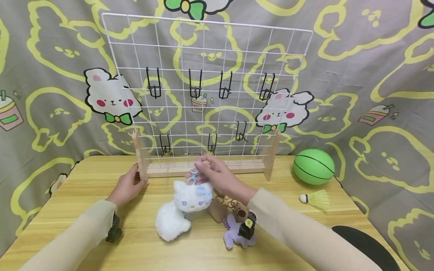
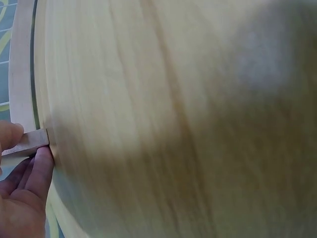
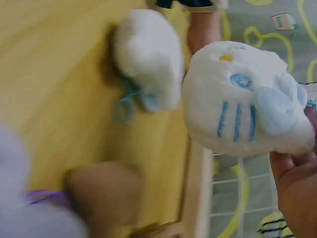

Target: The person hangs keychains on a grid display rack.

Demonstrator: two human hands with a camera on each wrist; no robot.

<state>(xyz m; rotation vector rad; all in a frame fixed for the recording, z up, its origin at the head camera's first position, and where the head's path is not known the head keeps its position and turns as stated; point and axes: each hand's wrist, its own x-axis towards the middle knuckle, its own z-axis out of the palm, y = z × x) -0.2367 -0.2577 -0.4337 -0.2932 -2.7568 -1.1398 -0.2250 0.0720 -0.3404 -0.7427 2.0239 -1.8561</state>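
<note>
My right hand [image 1: 220,175] pinches the blue clasp of a white cat plush keychain [image 1: 193,199], which hangs in front of the rack's lower bar. In the right wrist view, the cat plush [image 3: 223,99] has a light blue bow and blue whiskers. My left hand [image 1: 127,186] grips the left wooden foot [image 1: 139,156] of a white wire grid rack [image 1: 210,22]. Up close in the left wrist view, thumb and fingers take the foot's end [image 2: 32,141] between them. Below the cat plush, a second white fluffy plush [image 1: 169,224] lies on the table.
Several black hooks [image 1: 195,88] hang on the grid in two rows. Beneath my right forearm lie brown plush keychains [image 1: 217,210], a purple one [image 1: 232,231] and a small black item [image 1: 247,229]. To the right are a green ball [image 1: 313,166], a shuttlecock [image 1: 317,199] and a black rounded object [image 1: 364,244].
</note>
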